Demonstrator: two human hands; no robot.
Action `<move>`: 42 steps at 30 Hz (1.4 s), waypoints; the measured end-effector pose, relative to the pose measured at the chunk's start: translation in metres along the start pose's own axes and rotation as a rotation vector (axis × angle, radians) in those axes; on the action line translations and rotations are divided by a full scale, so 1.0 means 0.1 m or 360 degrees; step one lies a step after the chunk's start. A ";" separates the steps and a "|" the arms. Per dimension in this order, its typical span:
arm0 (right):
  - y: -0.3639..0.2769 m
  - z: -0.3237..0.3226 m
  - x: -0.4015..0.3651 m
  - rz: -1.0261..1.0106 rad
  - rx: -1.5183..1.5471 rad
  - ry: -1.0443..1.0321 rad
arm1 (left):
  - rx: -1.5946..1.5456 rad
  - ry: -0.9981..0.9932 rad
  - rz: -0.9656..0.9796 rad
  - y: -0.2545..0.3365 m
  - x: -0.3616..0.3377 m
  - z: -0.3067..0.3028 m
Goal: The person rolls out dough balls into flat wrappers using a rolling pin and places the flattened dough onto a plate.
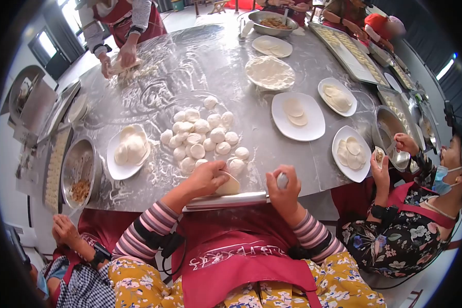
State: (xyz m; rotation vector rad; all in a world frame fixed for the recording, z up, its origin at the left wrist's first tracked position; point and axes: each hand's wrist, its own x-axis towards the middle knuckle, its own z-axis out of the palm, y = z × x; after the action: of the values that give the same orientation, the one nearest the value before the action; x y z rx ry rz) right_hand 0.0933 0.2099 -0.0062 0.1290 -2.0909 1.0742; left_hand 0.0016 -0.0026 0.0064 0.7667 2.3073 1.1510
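Near the front table edge, my left hand (206, 180) pinches a flat round dough wrapper (229, 185) between thumb and fingers. Closed around the grey handle of a rolling pin (236, 200) is my right hand (285, 189). The pin's pale barrel lies along the table edge, just below the wrapper. Beyond my left hand, a heap of floured dough balls (194, 137) spreads over the steel table (164, 66).
A plate of wrappers (130, 152) and a filling bowl (81, 172) stand left. On the right are several plates (299, 117), a flour dish (270, 72) and dumpling trays (349, 54). Co-workers' hands (380, 172) are close on both sides; another person kneads dough (123, 66) across the table.
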 end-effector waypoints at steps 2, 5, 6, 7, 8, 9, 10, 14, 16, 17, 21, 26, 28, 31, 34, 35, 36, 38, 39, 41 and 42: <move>-0.04 -0.04 -0.03 0.0023 0.0090 -0.0006 | -0.0165 -0.0146 0.0112 0.06 0.21 -0.01; -0.03 -0.02 -0.03 0.0066 0.0122 -0.0004 | -0.0092 -0.0086 0.0096 0.46 0.74 -0.01; -0.02 0.00 -0.03 0.0063 0.0119 -0.0005 | -0.0654 -0.0074 0.0017 0.56 0.91 0.04; 0.00 0.02 -0.03 0.0045 0.0139 0.0007 | -0.0993 0.0025 0.0119 0.68 1.03 0.06; 0.01 0.03 -0.02 0.0028 0.0158 0.0018 | -0.1048 0.0129 0.0077 0.69 1.14 0.07; 0.01 0.02 -0.03 0.0027 0.0154 0.0015 | -0.1102 0.0234 0.0034 0.66 1.23 0.09; -0.01 0.01 -0.04 0.0037 0.0142 -0.0003 | -0.1104 0.0235 0.0037 0.56 1.25 0.10; -0.01 -0.01 -0.06 0.0071 0.0187 -0.0032 | 0.0217 0.0469 0.0127 0.22 0.85 0.00; -0.01 -0.01 -0.05 0.0068 0.0181 -0.0025 | 0.0417 0.0402 -0.0020 0.22 0.59 0.04; -0.01 0.00 -0.03 0.0050 0.0172 -0.0021 | 0.0625 0.0373 -0.0044 0.21 0.48 0.08; 0.02 0.02 -0.03 0.0038 0.0138 -0.0042 | 0.0874 0.0502 0.0011 0.15 0.37 0.23; 0.01 0.01 -0.07 0.0025 0.0093 -0.0007 | 0.0682 0.0427 0.0227 0.02 0.36 0.27; 0.01 0.02 -0.05 0.0031 0.0085 -0.0022 | 0.0569 0.0333 0.0186 0.01 0.28 0.21; 0.10 0.10 0.00 0.0083 0.0107 -0.0045 | 0.0357 0.0238 -0.0044 -0.05 0.18 0.11; 0.25 0.33 0.25 -0.0059 0.0026 0.0009 | 0.0250 0.0226 0.0028 -0.15 0.15 0.05; 0.31 0.43 0.37 -0.0110 0.0018 0.0006 | 0.0235 0.0157 -0.0025 -0.10 0.16 0.02; 0.34 0.50 0.45 -0.0160 0.0006 0.0002 | 0.0218 0.0085 -0.0076 -0.07 0.17 0.01; 0.35 0.58 0.51 -0.0104 0.0037 -0.0016 | 0.0289 0.0088 -0.0065 -0.11 0.22 0.01; 0.34 0.60 0.53 -0.0060 0.0072 -0.0039 | 0.0358 0.0105 -0.0053 -0.11 0.23 0.00; 0.31 0.48 0.44 -0.0138 0.0002 -0.0023 | 0.0361 0.0117 -0.0014 -0.13 0.16 0.00; 0.28 0.39 0.34 -0.0137 -0.0023 0.0021 | 0.0292 0.0255 -0.0044 -0.16 0.11 0.02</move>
State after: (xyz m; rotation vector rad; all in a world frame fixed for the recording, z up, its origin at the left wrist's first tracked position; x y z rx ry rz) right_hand 0.0350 0.2072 -0.0152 0.2023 -2.0616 1.0061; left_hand -0.0097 -0.0024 -0.0095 0.7282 2.5762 1.0321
